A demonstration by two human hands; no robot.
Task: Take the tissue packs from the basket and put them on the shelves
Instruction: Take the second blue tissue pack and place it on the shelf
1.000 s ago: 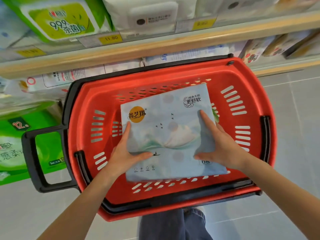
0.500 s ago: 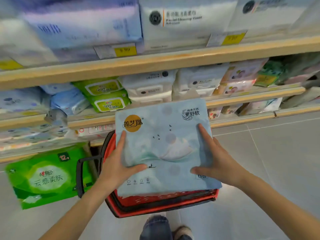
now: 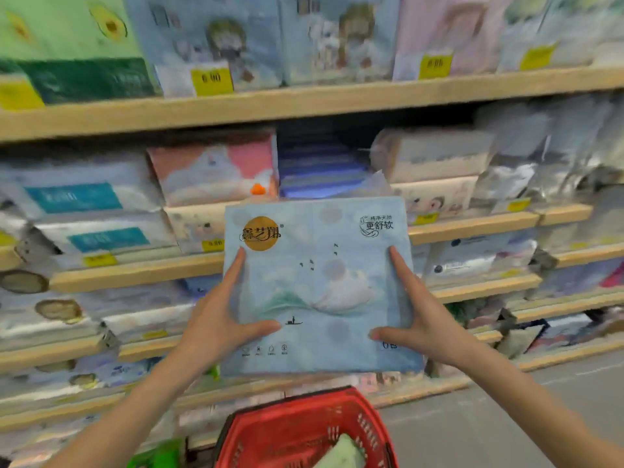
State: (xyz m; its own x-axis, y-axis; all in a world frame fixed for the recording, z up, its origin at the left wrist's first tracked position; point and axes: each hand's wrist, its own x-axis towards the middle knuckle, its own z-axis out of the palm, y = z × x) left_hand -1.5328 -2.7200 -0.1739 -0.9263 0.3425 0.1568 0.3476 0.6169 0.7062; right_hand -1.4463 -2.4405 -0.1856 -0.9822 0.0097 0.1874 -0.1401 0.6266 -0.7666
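I hold a flat pale-blue tissue pack (image 3: 320, 285) with a gold round logo up in front of the shelves. My left hand (image 3: 221, 315) grips its left edge and my right hand (image 3: 417, 315) grips its right edge, thumbs on the front face. The red basket (image 3: 290, 430) sits on the floor below, with a light green pack (image 3: 341, 456) inside it. Right behind the held pack's top edge, a dark gap with stacked blue packs (image 3: 320, 170) opens on a wooden shelf (image 3: 472, 226).
Wooden shelves (image 3: 304, 103) full of tissue packs with yellow price tags fill the view, blurred. A pink pack (image 3: 216, 170) stands left of the gap and white packs (image 3: 435, 157) right of it. Grey floor (image 3: 506, 407) lies to the right of the basket.
Both hands lifted the blue pack out of the basket and up to shelf height. The view tilted up from the basket to the shelves.
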